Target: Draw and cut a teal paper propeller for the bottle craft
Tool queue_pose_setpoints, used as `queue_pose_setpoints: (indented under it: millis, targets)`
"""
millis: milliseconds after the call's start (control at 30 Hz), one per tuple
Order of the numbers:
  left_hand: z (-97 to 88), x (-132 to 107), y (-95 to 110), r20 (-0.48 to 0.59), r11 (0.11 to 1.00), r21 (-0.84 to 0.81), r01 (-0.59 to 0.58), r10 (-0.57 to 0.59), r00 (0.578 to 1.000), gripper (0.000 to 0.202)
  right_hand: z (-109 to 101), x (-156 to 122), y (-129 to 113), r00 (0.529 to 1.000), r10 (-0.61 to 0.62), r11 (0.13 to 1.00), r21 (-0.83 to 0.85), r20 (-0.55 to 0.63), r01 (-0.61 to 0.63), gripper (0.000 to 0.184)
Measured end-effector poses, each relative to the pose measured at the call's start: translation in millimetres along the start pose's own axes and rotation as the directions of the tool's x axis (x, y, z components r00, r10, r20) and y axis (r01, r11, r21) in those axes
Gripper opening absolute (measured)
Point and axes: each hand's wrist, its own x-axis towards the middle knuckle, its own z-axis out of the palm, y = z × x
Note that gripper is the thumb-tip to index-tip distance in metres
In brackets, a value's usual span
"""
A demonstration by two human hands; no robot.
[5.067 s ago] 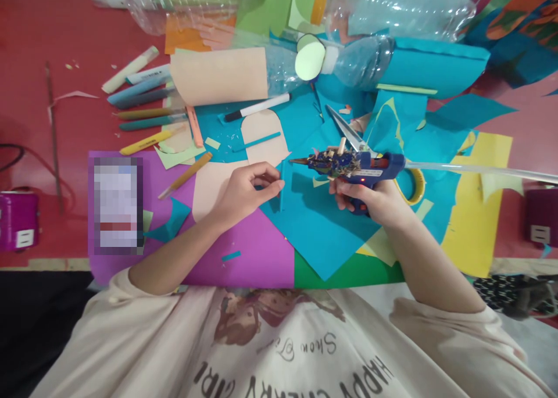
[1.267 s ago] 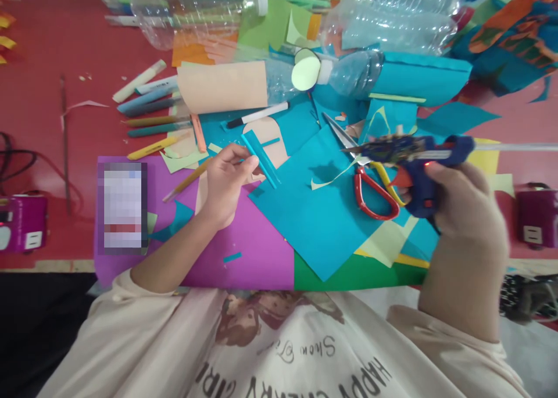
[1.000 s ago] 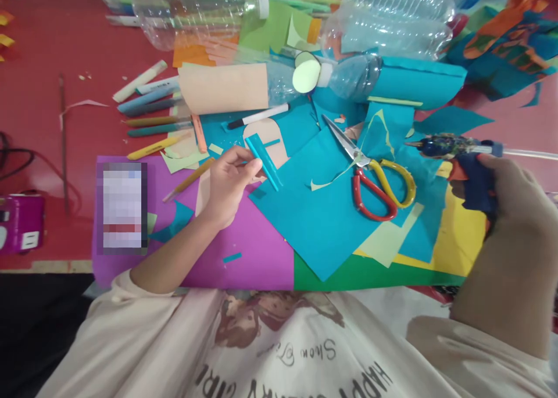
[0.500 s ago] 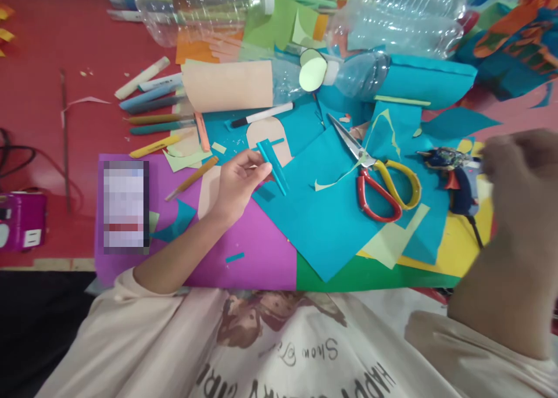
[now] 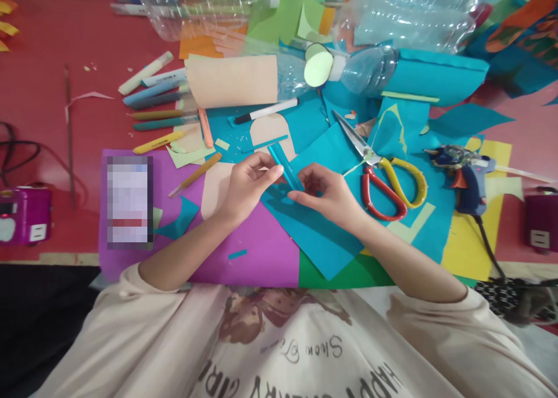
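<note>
My left hand [image 5: 253,183] pinches a narrow folded strip of blue paper [image 5: 285,167] near its upper end, between thumb and fingers. At the strip's lower end is my right hand [image 5: 329,192], its fingers curled around that end and its thumb just below. The strip slants down to the right over a blue paper sheet [image 5: 326,229]. Right of my hands lie scissors [image 5: 372,165] with one red and one yellow handle. Above the strip, a peach paper piece [image 5: 268,129] and a black-and-white marker [image 5: 265,111] rest on blue paper.
A glue gun [image 5: 471,180] lies on yellow paper at the right. Bottles wrapped in peach paper [image 5: 233,81] and blue paper [image 5: 440,75] lie behind, near clear plastic bottles [image 5: 204,9]. Several markers [image 5: 157,91] are at the left, above a phone [image 5: 128,200] on purple paper [image 5: 265,258].
My right hand has come in from the far right, by the glue gun, to the strip's lower end. My left hand still holds the strip; the whole view has shifted slightly.
</note>
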Motion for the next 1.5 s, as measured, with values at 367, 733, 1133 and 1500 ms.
queue_pose_setpoints:
  millis: [367,733,1133,1500]
  targets:
    - [1.5,-2,-1,0.043,0.996,-0.01,0.086,-0.086,0.995,0.037,-10,1,7,0.996,0.001,0.999,0.04,-0.093,0.003,0.046]
    - [-2.8,0,0,0.113,0.987,0.156,0.034,-0.052,0.992,0.039,-21,4,13,0.995,-0.057,0.996,0.06,-0.088,0.062,0.046]
    - [-1.5,1,1,0.11,0.982,0.189,0.012,-0.033,0.993,0.036,-17,6,16,0.995,-0.07,0.994,0.075,-0.076,0.076,0.032]
    - [-0.7,2,5,0.178,0.967,0.245,-0.066,0.022,0.984,0.04,-19,7,24,0.974,-0.21,0.976,0.046,-0.088,0.214,0.031]
